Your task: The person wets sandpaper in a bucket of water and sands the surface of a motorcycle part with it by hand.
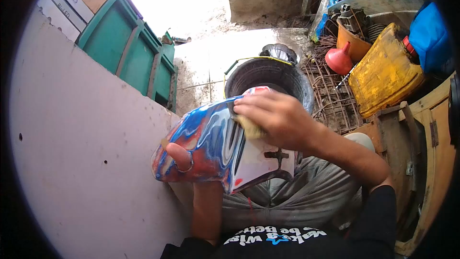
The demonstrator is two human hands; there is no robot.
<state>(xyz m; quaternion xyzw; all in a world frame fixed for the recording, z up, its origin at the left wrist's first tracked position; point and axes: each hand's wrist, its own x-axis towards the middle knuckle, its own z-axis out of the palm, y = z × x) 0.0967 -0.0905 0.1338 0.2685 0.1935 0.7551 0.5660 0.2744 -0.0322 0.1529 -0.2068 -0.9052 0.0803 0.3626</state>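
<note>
A painted panel point(211, 136), shaped like a motorcycle fairing, lies across my lap with worn blue, red and white swirls. My left hand point(179, 155) grips it from below. The thumb comes up through a round hole near the panel's left end, and the other fingers are hidden underneath. On the panel's upper surface, my right hand point(275, 117) presses a yellowish sanding pad point(250, 127), its fingers bent over it. The pad's exact kind is partly covered by the fingers. Just beyond the panel stands a black bucket point(239, 77) with a yellow-sleeved handle.
A pale wall point(86, 139) runs along the left, with a green cabinet point(129, 43) behind it. At right are a yellow jerrycan point(388, 74), a red funnel point(339, 59), a rusty metal grid point(330, 96) and a wooden frame point(438, 163).
</note>
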